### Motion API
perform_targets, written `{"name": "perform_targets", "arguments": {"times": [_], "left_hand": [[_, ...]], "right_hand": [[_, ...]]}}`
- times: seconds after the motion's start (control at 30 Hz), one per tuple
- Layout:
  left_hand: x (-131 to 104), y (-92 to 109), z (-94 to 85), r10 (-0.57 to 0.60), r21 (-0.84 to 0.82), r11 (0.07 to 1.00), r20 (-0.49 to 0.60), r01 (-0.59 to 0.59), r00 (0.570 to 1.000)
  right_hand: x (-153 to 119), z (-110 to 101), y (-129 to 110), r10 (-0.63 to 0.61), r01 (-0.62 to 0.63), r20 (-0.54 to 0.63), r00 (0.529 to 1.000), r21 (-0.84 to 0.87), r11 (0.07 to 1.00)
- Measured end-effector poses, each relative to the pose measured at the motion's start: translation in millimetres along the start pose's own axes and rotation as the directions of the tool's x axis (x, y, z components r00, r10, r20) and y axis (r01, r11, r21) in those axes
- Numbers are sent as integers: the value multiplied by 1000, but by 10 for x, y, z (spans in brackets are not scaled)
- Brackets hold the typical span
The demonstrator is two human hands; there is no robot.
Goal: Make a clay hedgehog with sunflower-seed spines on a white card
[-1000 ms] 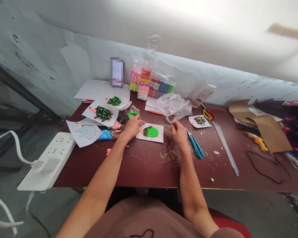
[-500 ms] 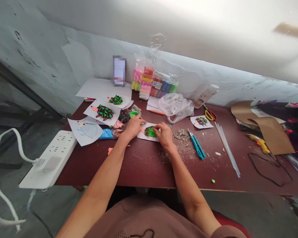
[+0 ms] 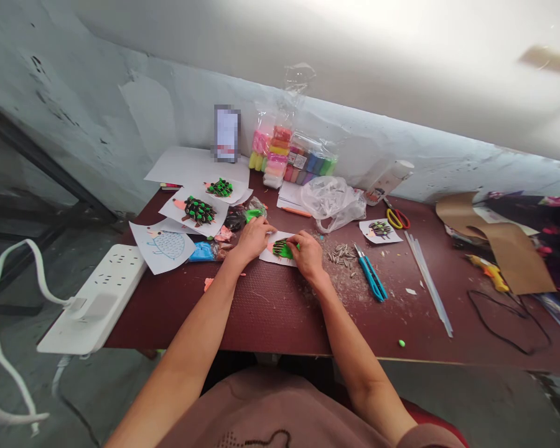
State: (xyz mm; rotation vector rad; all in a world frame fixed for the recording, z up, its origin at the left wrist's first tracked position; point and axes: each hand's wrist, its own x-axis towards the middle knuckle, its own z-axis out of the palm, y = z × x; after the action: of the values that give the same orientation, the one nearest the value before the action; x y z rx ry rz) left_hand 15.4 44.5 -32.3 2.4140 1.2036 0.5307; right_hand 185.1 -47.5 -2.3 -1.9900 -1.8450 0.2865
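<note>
In front of me lies a small white paper card (image 3: 267,256) bearing a hedgehog with a pink clay face and a green clay body (image 3: 284,249). Dark striped seeds stick in the clay. My left hand (image 3: 254,239) holds the card by its upper left edge, fingers bent. Thumb and fingertips of my right hand (image 3: 309,254) are pinched together at the right part of the green clay; whatever is between them is hidden. Just right of that hand lies a loose pile of sunflower seeds (image 3: 341,254).
Right of the seeds lie blue-handled snips (image 3: 372,278), scissors (image 3: 396,218), clear glue sticks (image 3: 429,283) and a yellow glue gun (image 3: 490,272). Hedgehog cards (image 3: 200,211) and a hedgehog drawing (image 3: 162,249) are at left, by a power strip (image 3: 96,298). Bagged clay (image 3: 275,155) stands behind.
The view has shifted slightly. Both hands stay at the card, the right still pinching over the green clay; nothing else has visibly moved.
</note>
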Motion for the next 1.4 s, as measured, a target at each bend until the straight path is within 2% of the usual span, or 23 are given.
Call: {"name": "perform_targets", "arguments": {"times": [0.17, 0.4, 0.73, 0.87, 1.07, 1.27, 1.4], "left_hand": [[4, -10, 5, 5, -16, 1000, -4, -5, 1000], [2, 3, -6, -8, -10, 1000, 9, 8, 1000], [-1, -21, 7, 18, -7, 1000, -6, -18, 1000], [-1, 0, -1, 5, 3, 1000, -8, -5, 1000], [-2, 28, -25, -7, -1, 1000, 5, 7, 1000], [-6, 44, -34, -11, 22, 1000, 9, 11, 1000], [-1, 23, -18, -11, 28, 1000, 11, 11, 1000]], "right_hand": [[1, 9, -6, -40, 40, -9, 999, -31, 999], [1, 5, -40, -25, 26, 7, 1000, -77, 997], [-3, 16, -23, 27, -26, -12, 1000, 13, 1000], [-17, -36, 38, 55, -52, -38, 998, 61, 997], [-40, -173, 229, 135, -122, -137, 981, 99, 988], [-54, -141, 166, 1, 3, -32, 999, 123, 992], [-49, -89, 76, -18, 18, 10, 1000, 85, 996]]}}
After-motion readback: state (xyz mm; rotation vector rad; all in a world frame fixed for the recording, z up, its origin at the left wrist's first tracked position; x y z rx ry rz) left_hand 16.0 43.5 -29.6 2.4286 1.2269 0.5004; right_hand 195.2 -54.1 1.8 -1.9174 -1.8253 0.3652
